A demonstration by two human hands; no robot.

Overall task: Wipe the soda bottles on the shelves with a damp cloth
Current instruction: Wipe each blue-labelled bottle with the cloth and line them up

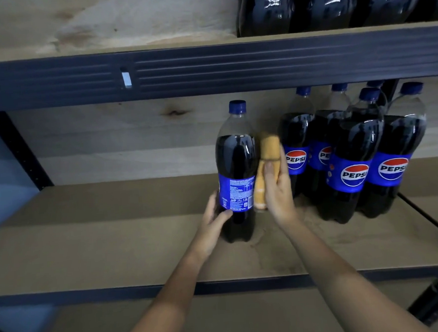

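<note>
A single cola bottle (236, 170) with a blue cap and blue label stands upright on the middle shelf (115, 249), its back label facing me. My left hand (213, 217) grips its lower part, thumb across the front. My right hand (278, 188) holds a folded tan cloth (266, 163) pressed against the bottle's right side. Right of it stands a group of several matching bottles (353, 157) with their logos facing me.
The dark metal beam (232, 67) of the upper shelf crosses above, with more dark bottles (331, 2) on top at the right. A black upright post (19, 152) stands at the left. The front rail (92, 294) of the shelf runs below my arms.
</note>
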